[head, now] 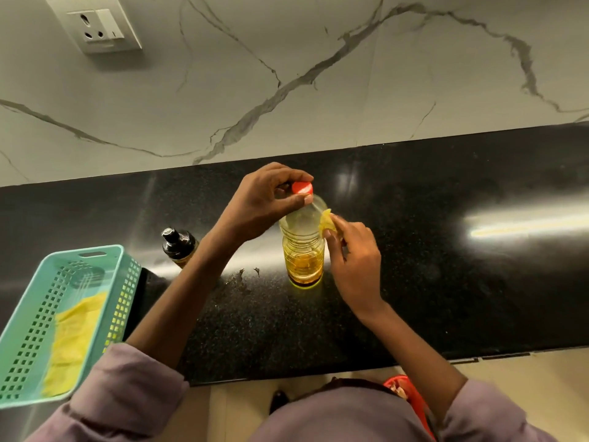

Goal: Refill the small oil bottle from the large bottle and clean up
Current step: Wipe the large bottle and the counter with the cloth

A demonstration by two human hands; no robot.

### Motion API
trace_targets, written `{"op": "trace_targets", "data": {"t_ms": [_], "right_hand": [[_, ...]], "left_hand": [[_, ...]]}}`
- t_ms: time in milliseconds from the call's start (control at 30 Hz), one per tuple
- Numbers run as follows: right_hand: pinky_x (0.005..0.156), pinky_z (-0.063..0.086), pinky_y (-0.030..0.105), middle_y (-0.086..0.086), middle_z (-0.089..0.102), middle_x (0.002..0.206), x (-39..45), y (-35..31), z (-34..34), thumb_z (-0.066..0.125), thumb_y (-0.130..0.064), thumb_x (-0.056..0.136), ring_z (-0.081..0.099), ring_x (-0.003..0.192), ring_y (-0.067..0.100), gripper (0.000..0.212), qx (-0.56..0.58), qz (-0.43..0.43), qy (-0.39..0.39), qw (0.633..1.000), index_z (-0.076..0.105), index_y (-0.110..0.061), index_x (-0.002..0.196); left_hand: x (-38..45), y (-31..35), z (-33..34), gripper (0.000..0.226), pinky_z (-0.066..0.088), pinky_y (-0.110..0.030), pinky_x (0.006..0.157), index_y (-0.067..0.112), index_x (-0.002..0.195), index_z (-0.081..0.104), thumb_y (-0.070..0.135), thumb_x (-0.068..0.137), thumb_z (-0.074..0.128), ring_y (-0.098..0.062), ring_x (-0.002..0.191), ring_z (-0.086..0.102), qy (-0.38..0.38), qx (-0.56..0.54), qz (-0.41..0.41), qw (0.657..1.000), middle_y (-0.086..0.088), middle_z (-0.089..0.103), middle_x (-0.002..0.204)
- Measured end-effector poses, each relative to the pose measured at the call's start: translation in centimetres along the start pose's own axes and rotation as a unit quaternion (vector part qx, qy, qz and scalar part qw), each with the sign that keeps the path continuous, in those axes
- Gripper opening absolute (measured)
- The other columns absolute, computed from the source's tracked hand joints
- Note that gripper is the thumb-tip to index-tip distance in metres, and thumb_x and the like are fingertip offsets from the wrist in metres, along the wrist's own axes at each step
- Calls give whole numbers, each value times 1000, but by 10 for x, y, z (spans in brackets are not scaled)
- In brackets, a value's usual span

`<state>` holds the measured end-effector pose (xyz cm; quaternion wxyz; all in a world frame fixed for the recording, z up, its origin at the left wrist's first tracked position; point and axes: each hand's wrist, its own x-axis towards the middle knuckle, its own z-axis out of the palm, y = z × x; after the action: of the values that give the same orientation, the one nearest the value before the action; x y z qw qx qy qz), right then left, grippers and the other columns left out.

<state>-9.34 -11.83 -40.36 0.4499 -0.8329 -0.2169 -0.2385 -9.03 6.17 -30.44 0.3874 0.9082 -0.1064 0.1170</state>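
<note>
The large clear oil bottle (302, 250) stands upright on the black counter (446, 282), with a low level of golden oil at its bottom. Its red cap (302, 187) is on the neck, and my left hand (264, 202) pinches it from above with thumb and fingers. My right hand (353, 250) presses a small folded yellow cloth (328, 222) against the bottle's right shoulder. The small oil bottle (178, 247) with a black pump top stands to the left, behind my left forearm, partly hidden.
A teal perforated basket (105, 266) sits at the counter's left front edge with a yellow cloth (73, 339) lying inside. Small oily smears (239, 275) mark the counter left of the large bottle. A marble wall with a socket (95, 27) rises behind.
</note>
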Motion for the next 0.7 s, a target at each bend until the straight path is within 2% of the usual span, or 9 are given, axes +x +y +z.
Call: {"op": "trace_targets", "data": {"t_ms": [67,133,200,300,400,467,533,633,700], "right_hand": [[69,49,34,-3,60,88,-1,-2,4,52,-30,95,55,79,13,27,52,89,-16,995,64,-11,111],[68,49,37,-6,59,86,-3,3,8,53,-31,95,56,78,14,24,64,125,-41,989,66,-14,106],[69,48,34,-6,61,85,-7,10,14,55,-32,94,55,77,12,25,53,141,-74,986,68,-15,106],[71,43,27,-9,57,85,-17,21,19,56,-29,93,54,79,10,23,55,171,-96,979,68,-15,107],[73,42,20,-8,58,88,-29,32,20,58,-24,92,56,82,9,18,79,243,-90,963,69,-14,102],[70,43,21,-6,62,84,-37,42,20,58,-21,92,58,79,9,14,110,317,-86,938,70,-15,94],[64,43,26,-5,62,74,-44,49,18,57,-18,92,56,70,9,14,161,392,-71,903,69,-15,87],[54,41,23,-3,62,75,-47,53,16,56,-11,93,51,65,9,13,252,476,-41,841,67,-12,99],[51,39,20,-2,63,82,-43,52,20,54,-12,94,51,65,7,19,311,518,-42,796,63,-18,110]], "left_hand": [[-3,-4,10,35,51,-18,86,12,120,61,22,87,66,-9,100,60,46,20,12,999,1,60,112],[-9,-9,24,37,50,-16,88,10,123,59,26,89,59,-8,104,59,103,45,29,993,-3,61,116],[-16,-16,41,42,48,-17,91,13,129,53,30,91,54,-11,111,57,133,46,30,990,-8,61,124],[-23,-23,59,45,46,-30,99,23,133,41,33,91,56,-24,126,52,156,20,35,987,-12,57,132],[-20,-21,64,35,53,-37,90,21,127,43,29,94,53,-18,114,61,217,-11,50,975,-11,62,123],[-18,-20,63,30,56,-40,81,21,124,45,25,95,52,-14,102,65,259,-23,41,965,-2,64,115],[-18,-19,59,29,57,-40,80,19,124,45,22,96,51,-12,100,65,294,-51,14,954,6,61,113],[-19,-11,48,28,57,-36,83,11,125,46,19,97,48,-9,102,65,331,-103,-4,938,1,63,110],[-19,-1,40,28,56,-33,82,9,124,44,17,98,46,-10,100,65,348,-129,1,929,9,63,106]]}}
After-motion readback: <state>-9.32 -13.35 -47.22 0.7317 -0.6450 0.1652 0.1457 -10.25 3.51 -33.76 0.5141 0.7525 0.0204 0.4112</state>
